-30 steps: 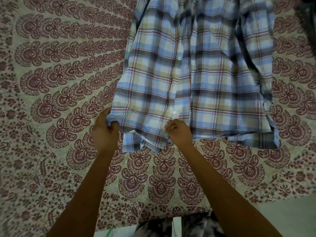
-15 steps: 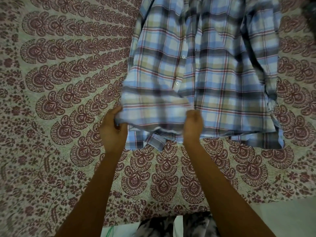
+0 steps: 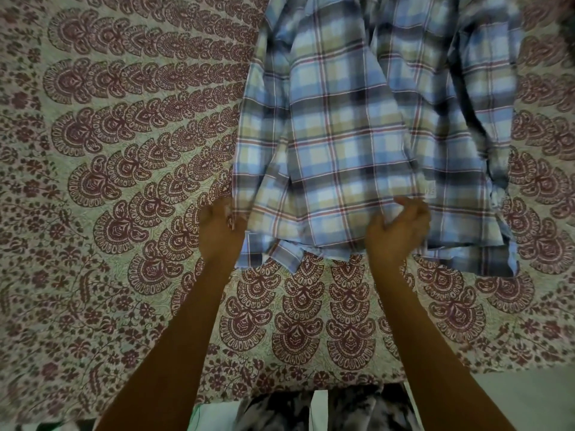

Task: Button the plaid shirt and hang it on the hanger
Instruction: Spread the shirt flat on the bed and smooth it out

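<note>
Printed bedspread under plaid shirt

You saw a blue, tan and maroon plaid cotton shirt on a cream bedspread with maroon paisley print.

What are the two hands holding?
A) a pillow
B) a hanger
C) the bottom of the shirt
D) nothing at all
C: the left hand and the right hand both grip the bottom edge of the shirt, which is spread on the sheet.
</note>
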The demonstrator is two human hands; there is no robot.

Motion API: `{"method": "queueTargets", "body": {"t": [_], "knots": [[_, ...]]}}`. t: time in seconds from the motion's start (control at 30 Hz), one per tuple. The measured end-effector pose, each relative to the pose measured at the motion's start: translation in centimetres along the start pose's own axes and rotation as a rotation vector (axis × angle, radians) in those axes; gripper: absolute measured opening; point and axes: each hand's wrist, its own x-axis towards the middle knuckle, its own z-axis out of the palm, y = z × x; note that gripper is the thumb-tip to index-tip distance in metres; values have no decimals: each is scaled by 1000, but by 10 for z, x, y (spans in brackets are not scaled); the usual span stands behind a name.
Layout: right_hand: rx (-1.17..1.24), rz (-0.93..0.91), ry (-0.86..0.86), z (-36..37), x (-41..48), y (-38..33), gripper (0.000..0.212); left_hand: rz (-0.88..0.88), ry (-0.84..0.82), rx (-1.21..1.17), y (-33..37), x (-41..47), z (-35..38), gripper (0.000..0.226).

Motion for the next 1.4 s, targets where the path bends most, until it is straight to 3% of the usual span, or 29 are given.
{"method": "queueTargets", "body": {"t": [0.07,0.13,0.2,0.3,0.4,0.5,0.63,0.77,1.0,1.07,1.2,1.3,1.4], "knots": [[37,-188,-188,11,-17,-8,43,-103,-128,27,-6,5,-1,66],[-18,-425,-434,19,-32,-14,48,-116,-244,-33,-7,8,1,72],[-193,-567,-697,27,-42,-18,52,-86,-283,-106,-3,10,0,56],[-458,-480,-899,34,-45,-17,52,-91,-129,-170,9,11,-12,20],[-492,-396,-926,27,-44,-29,51,-34,151,-225,20,10,-41,18],[-472,-377,-915,11,-42,-49,55,29,340,-135,26,13,-76,12],[-32,-239,-965,-18,-47,-98,40,98,457,-1,44,12,-128,10],[299,-132,-979,-36,-64,-142,34,184,407,-14,63,-8,-161,15],[486,-44,-1085,-49,-91,-176,22,143,159,-121,57,-25,-203,31],[508,-6,-1096,-45,-96,-179,10,116,109,-157,57,-23,-214,23],[479,91,-1111,-32,-111,-179,10,80,13,-276,52,-10,-228,7],[437,128,-1163,-19,-123,-184,35,74,-16,-460,49,1,-238,4],[576,273,-1269,-1,-136,-199,49,31,-56,-639,44,17,-247,2]]}}
